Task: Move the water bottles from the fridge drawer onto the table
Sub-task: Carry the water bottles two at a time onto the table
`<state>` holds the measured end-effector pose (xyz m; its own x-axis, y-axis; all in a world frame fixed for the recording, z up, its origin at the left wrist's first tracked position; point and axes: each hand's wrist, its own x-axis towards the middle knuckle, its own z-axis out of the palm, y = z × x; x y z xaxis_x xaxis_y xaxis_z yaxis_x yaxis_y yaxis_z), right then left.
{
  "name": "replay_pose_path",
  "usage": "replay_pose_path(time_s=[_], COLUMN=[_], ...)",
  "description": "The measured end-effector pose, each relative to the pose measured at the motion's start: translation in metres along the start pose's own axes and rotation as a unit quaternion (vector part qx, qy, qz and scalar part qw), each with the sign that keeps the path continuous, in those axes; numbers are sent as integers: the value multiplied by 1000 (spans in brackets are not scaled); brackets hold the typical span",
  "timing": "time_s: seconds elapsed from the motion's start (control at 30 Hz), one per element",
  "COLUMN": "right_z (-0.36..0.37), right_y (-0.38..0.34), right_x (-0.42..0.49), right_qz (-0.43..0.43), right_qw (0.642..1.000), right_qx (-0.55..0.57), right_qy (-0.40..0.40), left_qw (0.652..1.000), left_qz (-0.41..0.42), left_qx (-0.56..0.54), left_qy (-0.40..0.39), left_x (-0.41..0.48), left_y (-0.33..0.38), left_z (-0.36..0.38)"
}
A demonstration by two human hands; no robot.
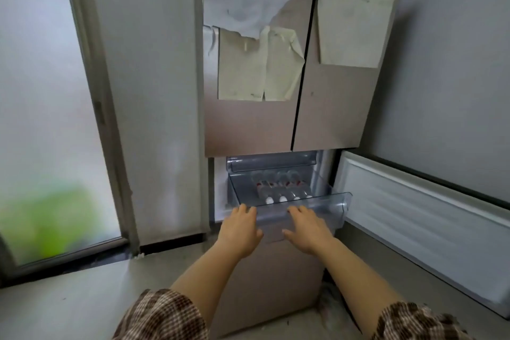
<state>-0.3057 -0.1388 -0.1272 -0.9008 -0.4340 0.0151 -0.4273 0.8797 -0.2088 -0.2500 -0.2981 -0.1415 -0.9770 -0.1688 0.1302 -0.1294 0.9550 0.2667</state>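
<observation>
Several clear water bottles (pixel 281 188) with white caps and red labels lie side by side in a transparent fridge drawer (pixel 328 203), which is pulled partway out of the fridge's lower compartment. My left hand (pixel 240 229) rests on the left of the drawer's front edge, fingers curled over the rim. On the middle of that front edge lies my right hand (pixel 309 229), fingers over the rim too. Neither hand touches a bottle. No table is in view.
The compartment door (pixel 425 223) stands swung open to the right. Above are the fridge's two upper doors (pixel 276 119) with papers stuck on. A second clear drawer (pixel 271 160) sits above. A frosted glass door (pixel 49 119) is at left; grey floor below.
</observation>
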Motion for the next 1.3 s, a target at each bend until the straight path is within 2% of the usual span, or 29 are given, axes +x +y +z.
replay_pose_path(time_s=[0.1, 0.37, 0.6, 0.77, 0.97, 1.1, 1.3], right_z=[-10, 5, 37, 73, 110, 127, 141], right_y=[29, 87, 125, 150, 162, 164, 166], right_x=[51, 159, 264, 327, 385, 404, 416], right_qz=[12, 19, -19, -33, -91, -132, -156], right_qw=[1000, 999, 995, 983, 968, 961, 955], right_qx=[-6, 11, 23, 47, -13, -54, -48], right_qy=[2, -42, -95, -175, -235, -236, -249], left_qw=[1000, 997, 989, 964, 955, 953, 949], left_qz=[19, 18, -73, -155, -154, -152, -174], left_qx=[-1, -32, -66, -96, -83, -56, -61], left_qy=[-3, -68, -110, -193, -239, -257, -254], left_x=[63, 169, 256, 311, 354, 372, 384], left_y=[9, 20, 9, 0, -7, -11, -12], left_z=[8, 55, 108, 151, 192, 209, 224])
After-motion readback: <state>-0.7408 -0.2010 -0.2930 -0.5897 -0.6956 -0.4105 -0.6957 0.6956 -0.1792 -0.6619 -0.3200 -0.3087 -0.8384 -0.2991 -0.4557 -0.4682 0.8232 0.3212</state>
